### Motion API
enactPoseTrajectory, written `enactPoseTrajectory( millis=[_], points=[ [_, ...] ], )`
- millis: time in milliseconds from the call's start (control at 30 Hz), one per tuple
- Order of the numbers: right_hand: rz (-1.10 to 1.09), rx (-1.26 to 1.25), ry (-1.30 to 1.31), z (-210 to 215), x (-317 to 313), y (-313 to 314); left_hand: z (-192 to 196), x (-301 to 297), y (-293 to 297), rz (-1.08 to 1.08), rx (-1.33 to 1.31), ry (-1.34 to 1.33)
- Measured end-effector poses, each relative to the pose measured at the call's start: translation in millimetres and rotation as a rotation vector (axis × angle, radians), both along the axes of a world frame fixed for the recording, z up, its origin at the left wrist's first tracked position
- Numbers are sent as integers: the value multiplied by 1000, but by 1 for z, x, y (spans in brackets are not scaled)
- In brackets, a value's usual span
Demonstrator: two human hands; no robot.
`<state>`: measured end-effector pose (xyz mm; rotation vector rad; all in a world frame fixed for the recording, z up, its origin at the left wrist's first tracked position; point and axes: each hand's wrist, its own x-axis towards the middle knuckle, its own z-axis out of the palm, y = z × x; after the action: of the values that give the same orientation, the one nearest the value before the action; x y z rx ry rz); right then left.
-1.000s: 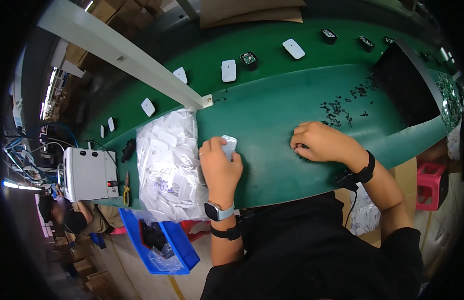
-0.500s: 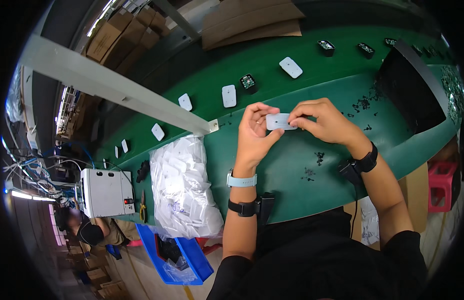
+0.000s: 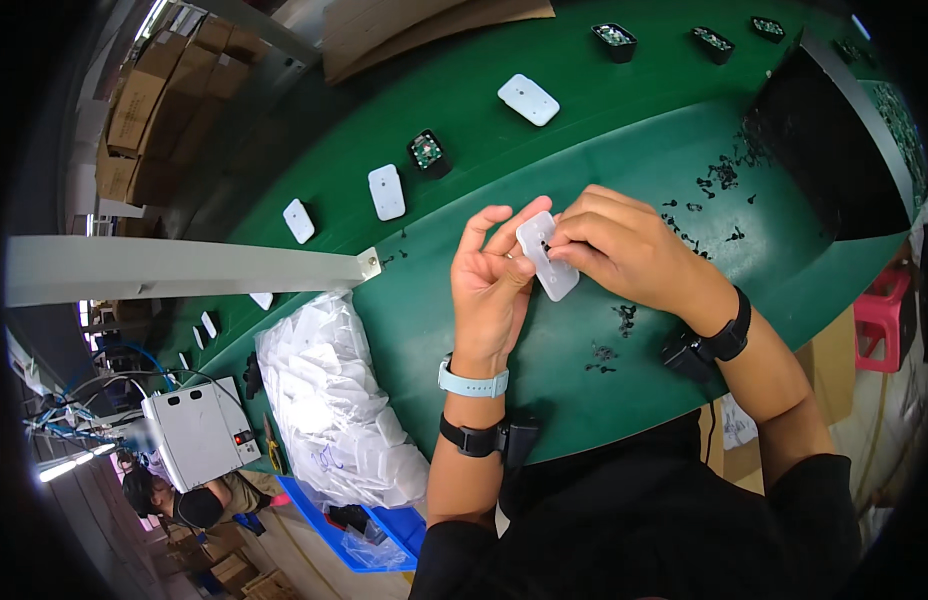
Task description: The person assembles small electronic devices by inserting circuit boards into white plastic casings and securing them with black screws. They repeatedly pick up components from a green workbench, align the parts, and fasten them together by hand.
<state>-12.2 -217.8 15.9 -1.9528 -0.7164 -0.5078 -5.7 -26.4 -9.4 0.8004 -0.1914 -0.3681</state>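
Note:
My left hand [image 3: 492,283] holds a small white rectangular plastic cover [image 3: 548,256] above the green table [image 3: 584,140], fingers cradling its left side. My right hand [image 3: 624,245] pinches at the cover's upper face with thumb and forefinger; a tiny dark part seems to sit at the fingertips, too small to tell. Small black screws [image 3: 719,180] lie scattered on the table just right of my hands, and a few more [image 3: 604,352] lie below them.
A clear bag of white covers [image 3: 334,400] lies at my left. More white covers [image 3: 387,191] and black modules [image 3: 427,153] lie in a row along the belt. A black tray [image 3: 829,150] stands right, a grey bar [image 3: 184,268] left, a blue bin [image 3: 359,525] below.
A second ago my left hand held the cover by the bag and my right hand rested near the screws. Both hands then met at the middle, and now work on the cover.

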Motion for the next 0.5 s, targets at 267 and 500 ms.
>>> enactPoseTrajectory(
  millis=[267, 500],
  points=[
    [-53, -101, -107, 1, 0, -5, -1, -3, -4, 16, 194, -35],
    [-53, -64, -29, -1, 3, -8, -6, -6, -3, 58, 327, -87]
  ],
)
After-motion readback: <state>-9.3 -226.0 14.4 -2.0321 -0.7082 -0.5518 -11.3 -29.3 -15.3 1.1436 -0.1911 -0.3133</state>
